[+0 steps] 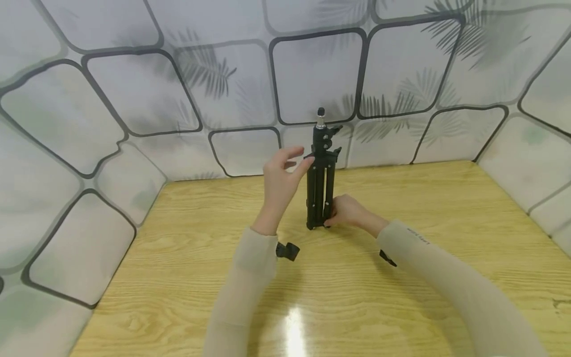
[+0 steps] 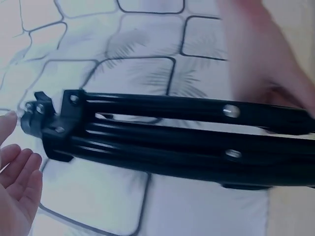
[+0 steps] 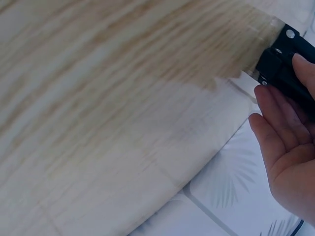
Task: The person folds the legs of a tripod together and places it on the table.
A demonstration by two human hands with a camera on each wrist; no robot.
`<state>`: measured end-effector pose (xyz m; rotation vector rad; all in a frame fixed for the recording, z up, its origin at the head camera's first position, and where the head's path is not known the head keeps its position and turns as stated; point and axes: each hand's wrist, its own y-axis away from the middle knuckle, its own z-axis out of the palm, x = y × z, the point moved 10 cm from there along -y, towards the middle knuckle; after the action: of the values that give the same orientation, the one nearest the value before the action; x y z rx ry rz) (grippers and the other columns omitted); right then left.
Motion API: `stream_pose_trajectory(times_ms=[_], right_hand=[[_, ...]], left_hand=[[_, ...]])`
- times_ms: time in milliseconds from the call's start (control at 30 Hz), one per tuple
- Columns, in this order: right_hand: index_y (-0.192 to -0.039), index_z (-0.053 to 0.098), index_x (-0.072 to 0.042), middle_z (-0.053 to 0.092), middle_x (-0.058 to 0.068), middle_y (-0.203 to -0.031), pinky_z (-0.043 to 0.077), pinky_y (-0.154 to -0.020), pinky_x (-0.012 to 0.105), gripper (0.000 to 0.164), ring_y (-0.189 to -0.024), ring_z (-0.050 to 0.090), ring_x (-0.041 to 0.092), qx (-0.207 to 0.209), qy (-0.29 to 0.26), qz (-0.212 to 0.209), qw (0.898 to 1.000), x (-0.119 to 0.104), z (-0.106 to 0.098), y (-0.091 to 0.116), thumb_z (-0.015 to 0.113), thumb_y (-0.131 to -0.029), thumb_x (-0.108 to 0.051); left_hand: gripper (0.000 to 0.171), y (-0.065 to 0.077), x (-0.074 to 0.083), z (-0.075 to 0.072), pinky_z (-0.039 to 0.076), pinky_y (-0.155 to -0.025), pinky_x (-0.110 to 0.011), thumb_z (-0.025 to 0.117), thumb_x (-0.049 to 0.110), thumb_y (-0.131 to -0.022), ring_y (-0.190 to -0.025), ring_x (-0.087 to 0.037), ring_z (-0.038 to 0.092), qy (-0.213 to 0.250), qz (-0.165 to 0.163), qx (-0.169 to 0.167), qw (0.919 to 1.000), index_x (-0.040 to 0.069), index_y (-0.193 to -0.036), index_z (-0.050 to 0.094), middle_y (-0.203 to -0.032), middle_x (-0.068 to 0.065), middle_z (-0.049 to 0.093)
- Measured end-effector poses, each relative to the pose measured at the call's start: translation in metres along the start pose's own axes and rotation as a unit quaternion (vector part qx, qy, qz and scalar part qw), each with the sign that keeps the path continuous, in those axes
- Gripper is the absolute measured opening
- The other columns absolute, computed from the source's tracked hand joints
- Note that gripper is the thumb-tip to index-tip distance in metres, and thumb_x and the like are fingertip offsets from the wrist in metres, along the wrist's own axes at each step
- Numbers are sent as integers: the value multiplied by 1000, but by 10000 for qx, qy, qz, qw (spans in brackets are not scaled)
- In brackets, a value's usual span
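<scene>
A folded black tripod stand (image 1: 319, 193) with a silver stud on top stands upright on the table, its legs together. Beside its upper collar is my left hand (image 1: 281, 181), fingers spread and slightly bent, thumb close to the collar. The left wrist view shows that hand (image 2: 19, 191) holding nothing, next to the stand's head and knobs. Low down, my right hand (image 1: 350, 210) grips the foot end of a leg. In the right wrist view its thumb lies on the black leg end (image 3: 275, 61), with fingers on the other side.
The wood-grain table (image 1: 200, 272) runs back to a patterned panel (image 1: 316, 74) close behind the stand. Similar panels rise at left and right. A black wrist-mounted piece (image 1: 289, 251) sticks out by my left sleeve.
</scene>
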<state>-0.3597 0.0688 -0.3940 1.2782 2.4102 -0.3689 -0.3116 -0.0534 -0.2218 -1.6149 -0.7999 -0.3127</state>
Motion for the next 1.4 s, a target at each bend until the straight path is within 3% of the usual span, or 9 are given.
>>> stream_pose_trajectory(times_ms=[167, 400, 700, 900, 1033, 1167, 1267, 1400], right_hand=[[-64, 64, -6, 59, -2, -56, 46, -51, 26, 19, -51, 54, 11, -29, 221, -2, 9998, 2, 5, 1, 77, -65, -21], [-63, 63, -6, 59, -2, -57, 46, -52, 27, 18, -52, 54, 11, -66, 103, 133, 9998, 4, 8, 1, 76, -64, -19], [-65, 64, -6, 60, -1, -58, 47, -52, 28, 17, -53, 55, 12, -66, 102, 152, 9998, 2, 7, 0, 76, -64, -18], [-66, 63, -7, 58, -2, -59, 45, -51, 26, 19, -53, 53, 11, -26, 435, -44, 9990, 0, 7, 3, 76, -65, -21], [-62, 56, -8, 50, -4, -54, 35, -45, 25, 20, -49, 41, 9, 99, 280, -110, 9995, 2, 2, 7, 75, -63, -16], [-71, 60, -8, 58, -3, -63, 43, -55, 30, 17, -58, 52, 12, 223, 198, -38, 9995, 8, -7, 14, 75, -64, -13], [-77, 63, -9, 65, 1, -74, 48, -68, 38, 17, -73, 60, 21, 357, 227, -2, 9991, 12, -18, 22, 74, -65, -13], [-78, 62, -7, 65, 5, -79, 48, -70, 43, 15, -79, 60, 28, 490, 325, 2, 9983, 20, -33, 32, 73, -69, -11]], left_hand=[[31, -25, 21, 5, 47, -78, -24, 67, 16, -80, -96, -14, 56, -86, 198, 19, 9998, -4, -104, 61, -102, -13, 62], [37, -45, 22, 16, 45, -78, -19, 63, 18, -83, -97, -10, 56, 80, -385, -160, 9991, -1, -113, 56, -105, -10, 62], [32, -52, 21, 21, 44, -74, -18, 65, 15, -82, -88, -10, 57, 170, -685, -267, 9971, 0, -109, 57, -95, -8, 64], [30, -47, 33, 18, 44, -79, -20, 65, 12, -82, -87, -12, 57, 155, -454, -431, 9979, -1, -108, 58, -93, -9, 63], [30, -43, 38, 6, 45, -80, -22, 65, 9, -81, -86, -14, 58, 187, -234, -331, 9990, -4, -106, 58, -93, -12, 63], [30, -38, 35, -14, 47, -77, -27, 66, 4, -79, -83, -17, 58, 317, -181, -128, 9993, -6, -105, 58, -91, -14, 63], [29, -32, 26, -35, 48, -75, -26, 67, 1, -77, -81, -21, 58, 350, -286, 11, 9990, -7, -103, 58, -89, -17, 62], [27, -20, 4, -63, 48, -76, -25, 69, -1, -74, -76, -15, 58, 214, -544, 164, 9982, -8, -99, 60, -84, -18, 61]])
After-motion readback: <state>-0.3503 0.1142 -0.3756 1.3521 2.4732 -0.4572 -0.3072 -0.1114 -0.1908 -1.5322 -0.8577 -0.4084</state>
